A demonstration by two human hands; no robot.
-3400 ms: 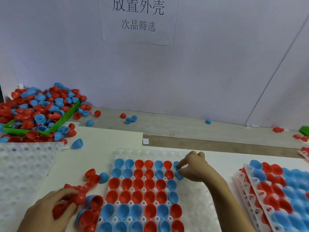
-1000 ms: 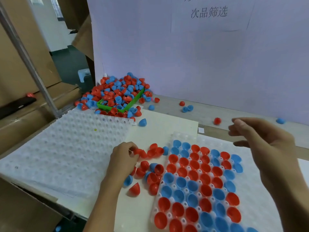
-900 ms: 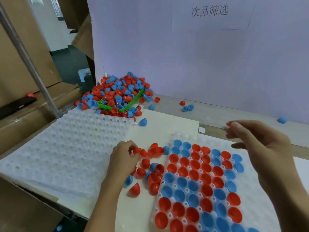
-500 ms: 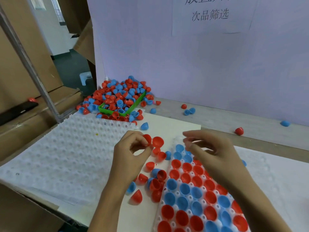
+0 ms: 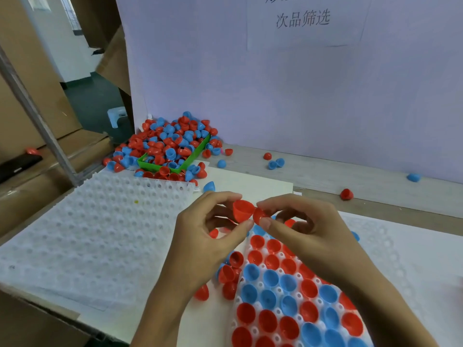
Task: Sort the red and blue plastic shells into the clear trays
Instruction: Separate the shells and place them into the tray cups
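Both hands now together above tray [image 5: 390, 249], left fingers [image 5: 244, 225] and right fingers [image 5: 263, 222] each pinching a red shell [image 5: 241, 211].

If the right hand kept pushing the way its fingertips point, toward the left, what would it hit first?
Most likely the red shell pinched by the left hand; the right hand, holding a smaller red shell, already nearly touches it, though depth is unclear.

Head view, close, looking down, perhaps leftward.

At the top of your frame a white paper sign [image 5: 304, 21] with printed characters hung on the pale wall [image 5: 275, 96]. Upper left, you had brown cardboard boxes [image 5: 30, 83] behind a slanting metal bar [image 5: 37, 121].
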